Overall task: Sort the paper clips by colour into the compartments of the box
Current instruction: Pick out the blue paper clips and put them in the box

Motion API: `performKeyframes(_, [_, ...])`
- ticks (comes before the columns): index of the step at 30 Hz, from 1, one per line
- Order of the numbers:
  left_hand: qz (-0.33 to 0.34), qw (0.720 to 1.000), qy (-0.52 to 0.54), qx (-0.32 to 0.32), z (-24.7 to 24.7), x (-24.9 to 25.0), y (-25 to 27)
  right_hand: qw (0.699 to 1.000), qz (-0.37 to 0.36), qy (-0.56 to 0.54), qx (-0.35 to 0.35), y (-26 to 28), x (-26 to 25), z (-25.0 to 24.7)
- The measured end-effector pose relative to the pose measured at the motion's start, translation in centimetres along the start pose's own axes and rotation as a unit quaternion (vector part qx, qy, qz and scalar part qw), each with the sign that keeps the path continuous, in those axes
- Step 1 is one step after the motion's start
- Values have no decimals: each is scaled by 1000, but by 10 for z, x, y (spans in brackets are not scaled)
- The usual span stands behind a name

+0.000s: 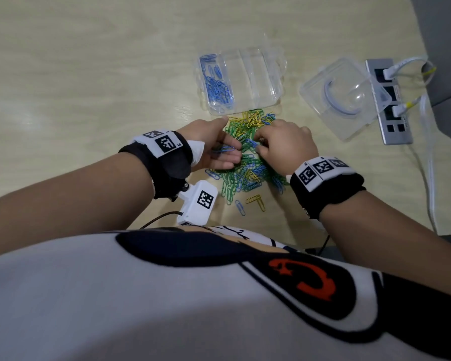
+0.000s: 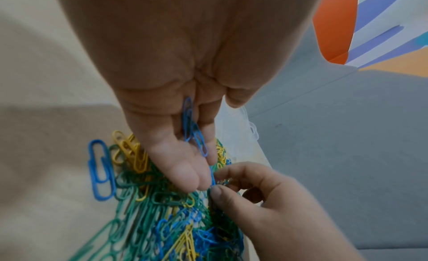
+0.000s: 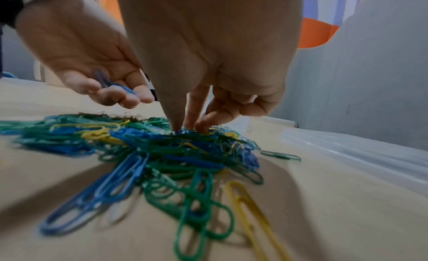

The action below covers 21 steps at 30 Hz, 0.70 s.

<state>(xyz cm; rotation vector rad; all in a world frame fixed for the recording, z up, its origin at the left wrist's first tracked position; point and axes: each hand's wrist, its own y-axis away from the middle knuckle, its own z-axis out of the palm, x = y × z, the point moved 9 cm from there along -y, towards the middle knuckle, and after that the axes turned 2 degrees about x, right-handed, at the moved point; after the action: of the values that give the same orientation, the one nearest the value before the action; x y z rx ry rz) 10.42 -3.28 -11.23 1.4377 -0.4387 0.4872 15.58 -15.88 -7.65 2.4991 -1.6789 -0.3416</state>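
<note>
A: Where to look for the heap of loose blue, green and yellow wire paper clips (image 1: 248,175)?

B: On the pale wood-grain surface (image 1: 89,61), right of its middle and toward the near edge. Just short of the clear plastic compartment box (image 1: 276,92), which lies on the far side of it.

A: And inside the box?

B: Sorted blue clips (image 1: 219,87), all in the leftmost compartment, seen through the clear walls.

A: State of the left grip (image 1: 211,149)?

B: Released. Turned palm up at the heap's left side, with the thumb pointing toward the box. Carrying a few blue clips (image 2: 193,129) loose across gently bent fingers, fingertips right at the heap.

A: And of the right grip (image 1: 284,149)?

B: Grasping one blue paper clip (image 2: 212,177), pinched between thumb and forefinger on top of the heap, close beside the left fingertips. Other fingers curled, with their tips down among the clips.

A: Any strays?

B: A few on the heap's near side, lying a little apart from it: a lone blue clip (image 1: 240,207) and two yellow clips (image 1: 257,200).

A: Anything else up there?

B: Toward the right edge, a clear square plastic container with a domed middle (image 1: 346,97), partly over a grey socket strip (image 1: 399,134) set into the surface. Plugged into the strip, white cables (image 1: 401,66). Around both wrists, black bands with white coded tags (image 1: 164,144).
</note>
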Motion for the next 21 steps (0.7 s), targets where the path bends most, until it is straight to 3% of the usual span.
performKeyframes(4, [-2, 1000, 8, 6, -4, -1, -2, 999, 3, 27, 24, 0, -2, 0])
performKeyframes(21, [0, 1000, 0, 27, -4, 3, -6, 991, 57, -97, 71, 5, 11, -25])
